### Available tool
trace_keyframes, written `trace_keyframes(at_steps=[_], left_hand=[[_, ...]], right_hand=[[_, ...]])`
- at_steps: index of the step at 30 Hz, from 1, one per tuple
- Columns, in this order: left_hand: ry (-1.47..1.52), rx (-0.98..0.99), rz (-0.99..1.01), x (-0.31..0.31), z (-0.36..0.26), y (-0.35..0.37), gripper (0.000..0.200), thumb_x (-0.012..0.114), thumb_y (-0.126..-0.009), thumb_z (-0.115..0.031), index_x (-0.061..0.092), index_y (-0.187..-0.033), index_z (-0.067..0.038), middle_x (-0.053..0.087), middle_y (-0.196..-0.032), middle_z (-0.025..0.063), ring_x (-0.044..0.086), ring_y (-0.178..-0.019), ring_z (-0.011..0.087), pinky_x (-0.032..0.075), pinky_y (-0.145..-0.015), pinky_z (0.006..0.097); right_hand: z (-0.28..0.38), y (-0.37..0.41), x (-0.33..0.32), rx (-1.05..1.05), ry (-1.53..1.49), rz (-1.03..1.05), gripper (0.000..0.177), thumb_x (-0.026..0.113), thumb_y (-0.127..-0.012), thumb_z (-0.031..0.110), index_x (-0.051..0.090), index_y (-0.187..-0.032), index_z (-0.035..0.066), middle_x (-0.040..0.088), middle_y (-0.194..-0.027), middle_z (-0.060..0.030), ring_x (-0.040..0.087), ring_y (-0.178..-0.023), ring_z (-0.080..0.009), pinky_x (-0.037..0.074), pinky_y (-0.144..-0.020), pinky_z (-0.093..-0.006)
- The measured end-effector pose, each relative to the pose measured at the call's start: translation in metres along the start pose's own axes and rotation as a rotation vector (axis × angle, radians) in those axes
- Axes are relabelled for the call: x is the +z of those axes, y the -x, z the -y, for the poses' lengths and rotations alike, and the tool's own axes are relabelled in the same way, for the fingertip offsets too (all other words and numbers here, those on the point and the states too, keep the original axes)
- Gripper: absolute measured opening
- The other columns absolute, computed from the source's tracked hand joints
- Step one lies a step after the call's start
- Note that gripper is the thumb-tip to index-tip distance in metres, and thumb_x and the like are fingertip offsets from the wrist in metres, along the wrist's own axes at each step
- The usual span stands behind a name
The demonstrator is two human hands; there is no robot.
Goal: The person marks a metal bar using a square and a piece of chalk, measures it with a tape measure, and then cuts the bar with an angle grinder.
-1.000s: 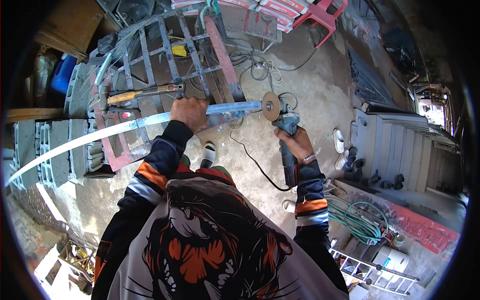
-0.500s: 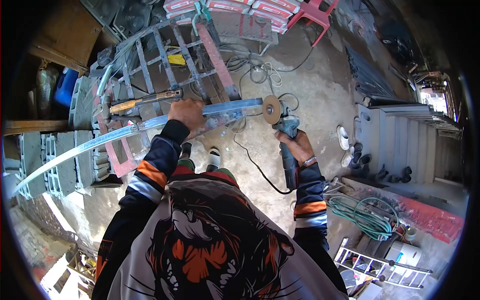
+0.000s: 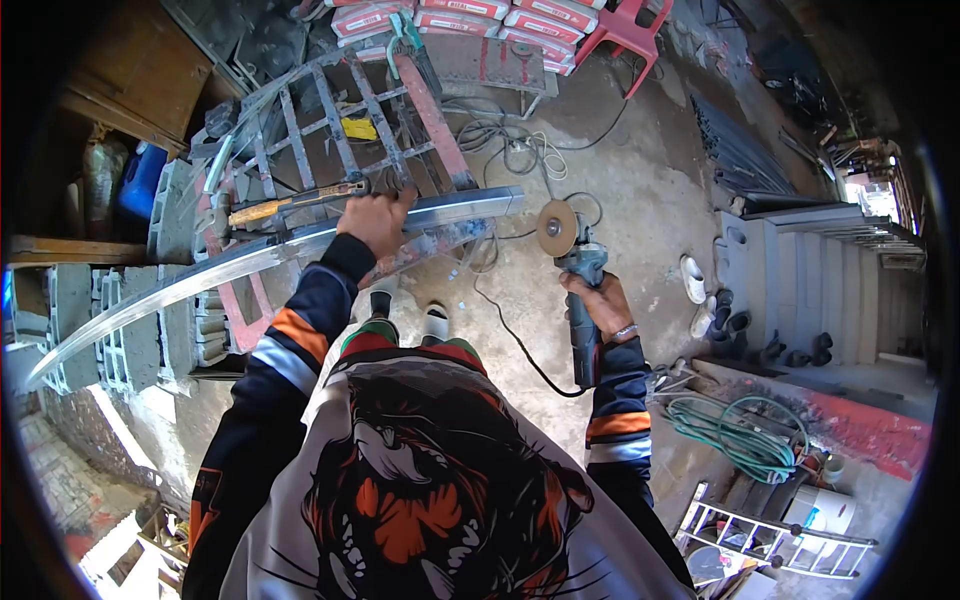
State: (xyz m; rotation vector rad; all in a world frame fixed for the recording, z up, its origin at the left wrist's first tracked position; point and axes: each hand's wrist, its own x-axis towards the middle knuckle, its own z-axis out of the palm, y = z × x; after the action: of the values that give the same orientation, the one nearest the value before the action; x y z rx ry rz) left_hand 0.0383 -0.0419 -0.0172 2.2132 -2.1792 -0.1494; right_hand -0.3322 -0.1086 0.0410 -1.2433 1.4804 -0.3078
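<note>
My left hand [image 3: 376, 226] is wrapped round a long silvery metal tube [image 3: 470, 206] near its right end. The tube runs far off to the left, over a metal frame [image 3: 437, 122] and the concrete blocks. In my right hand [image 3: 601, 305] is an angle grinder [image 3: 583, 335], gripped by its body with the brown disc [image 3: 557, 228] facing up. The disc stands a short gap to the right of the tube's end. Just behind the tube lies a tool with a wooden handle [image 3: 290, 204], apparently a hammer.
Concrete blocks [image 3: 128, 320] stand at the left. Stacked sacks [image 3: 460, 20] and a red plastic chair [image 3: 622, 32] are at the back. A black cord [image 3: 520, 345] trails from the grinder over the floor. To the right are steps [image 3: 800, 290], a green hose [image 3: 735, 440] and a ladder [image 3: 775, 540].
The grinder has moved right and slightly down, from the tube's end to a short distance off it. The tube has turned a little in my left hand, showing another face.
</note>
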Motion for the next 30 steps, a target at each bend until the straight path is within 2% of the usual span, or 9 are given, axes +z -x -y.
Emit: trace_keyframes(at_steps=[4, 11, 13, 17, 20, 25, 27, 28, 30], left_hand=[[0.107, 0.012, 0.337, -0.019, 0.003, -0.012, 0.08, 0.085, -0.067, -0.044, 0.057, -0.133, -0.008, 0.074, -0.1, 0.0223, 0.072, -0.096, 0.0384, 0.057, -0.083, 0.0495], [0.281, 0.043, 0.312, 0.003, 0.014, -0.014, 0.078, 0.083, -0.064, -0.048, 0.061, -0.127, -0.007, 0.073, -0.1, 0.0245, 0.072, -0.091, 0.0391, 0.057, -0.084, 0.0493], [0.383, 0.059, 0.416, 0.001, 0.016, -0.015, 0.081, 0.083, -0.065, -0.048, 0.059, -0.132, -0.008, 0.072, -0.107, 0.0222, 0.071, -0.094, 0.0401, 0.056, -0.085, 0.0498], [0.04, -0.018, 0.294, 0.004, -0.014, 0.011, 0.082, 0.082, -0.071, -0.042, 0.053, -0.14, -0.01, 0.065, -0.121, 0.0186, 0.067, -0.108, 0.0387, 0.051, -0.094, 0.0542], [-0.112, -0.134, -0.164, 0.041, -0.028, 0.039, 0.057, 0.057, -0.094, -0.023, 0.043, -0.149, -0.013, 0.056, -0.134, 0.0153, 0.054, -0.127, 0.0372, 0.033, -0.108, 0.0641], [-0.124, -0.117, -0.137, 0.024, -0.023, 0.037, 0.055, 0.053, -0.095, -0.021, 0.045, -0.149, -0.015, 0.058, -0.133, 0.0148, 0.055, -0.126, 0.0357, 0.035, -0.108, 0.0602], [0.039, -0.05, 0.104, 0.011, -0.016, 0.032, 0.054, 0.053, -0.095, -0.019, 0.047, -0.148, -0.015, 0.057, -0.137, 0.0148, 0.057, -0.125, 0.0356, 0.037, -0.106, 0.0595], [0.027, -0.009, -0.053, 0.013, -0.011, 0.03, 0.049, 0.057, -0.09, -0.018, 0.057, -0.139, -0.014, 0.065, -0.126, 0.0157, 0.065, -0.114, 0.0377, 0.047, -0.098, 0.0568], [0.129, -0.029, 0.075, 0.0, -0.002, 0.016, 0.055, 0.064, -0.085, -0.02, 0.057, -0.139, -0.013, 0.066, -0.122, 0.0178, 0.067, -0.109, 0.0384, 0.051, -0.093, 0.0535]], right_hand=[[-0.005, 0.012, -0.005, 0.031, -0.042, -0.009, 0.034, 0.08, -0.082, 0.031, 0.068, -0.089, 0.0, 0.062, -0.067, -0.0041, 0.062, -0.052, -0.0168, 0.051, -0.05, -0.0324], [-0.03, 0.029, -0.015, 0.033, -0.084, -0.027, 0.034, 0.08, -0.083, 0.031, 0.069, -0.091, 0.0, 0.063, -0.069, -0.0041, 0.062, -0.055, -0.0156, 0.052, -0.051, -0.0318], [-0.038, 0.03, -0.016, 0.059, -0.111, -0.037, 0.033, 0.079, -0.083, 0.03, 0.07, -0.092, 0.0, 0.063, -0.07, -0.0043, 0.062, -0.056, -0.0151, 0.052, -0.051, -0.0315], [-0.047, 0.027, -0.02, 0.069, -0.135, -0.021, 0.033, 0.079, -0.083, 0.03, 0.07, -0.092, 0.0, 0.064, -0.071, -0.0045, 0.062, -0.055, -0.0156, 0.052, -0.051, -0.0316], [-0.041, 0.026, -0.022, 0.075, -0.139, -0.051, 0.033, 0.079, -0.083, 0.03, 0.069, -0.094, 0.0, 0.064, -0.071, -0.005, 0.062, -0.054, -0.0164, 0.052, -0.05, -0.0318], [-0.025, 0.026, -0.031, 0.039, -0.14, -0.108, 0.037, 0.08, -0.082, 0.032, 0.068, -0.095, -0.001, 0.064, -0.071, -0.0061, 0.062, -0.053, -0.017, 0.052, -0.049, -0.0319], [-0.011, 0.025, -0.036, 0.015, -0.108, -0.116, 0.038, 0.081, -0.082, 0.033, 0.067, -0.095, 0.0, 0.064, -0.071, -0.0062, 0.062, -0.053, -0.0172, 0.052, -0.049, -0.0321], [-0.002, 0.019, -0.039, -0.001, -0.095, -0.13, 0.039, 0.081, -0.081, 0.034, 0.067, -0.096, 0.0, 0.064, -0.071, -0.0063, 0.062, -0.053, -0.0173, 0.052, -0.049, -0.0323], [0.016, 0.011, -0.047, -0.001, -0.038, -0.105, 0.04, 0.081, -0.081, 0.034, 0.067, -0.096, 0.0, 0.064, -0.071, -0.0064, 0.062, -0.053, -0.0176, 0.052, -0.049, -0.0323]])
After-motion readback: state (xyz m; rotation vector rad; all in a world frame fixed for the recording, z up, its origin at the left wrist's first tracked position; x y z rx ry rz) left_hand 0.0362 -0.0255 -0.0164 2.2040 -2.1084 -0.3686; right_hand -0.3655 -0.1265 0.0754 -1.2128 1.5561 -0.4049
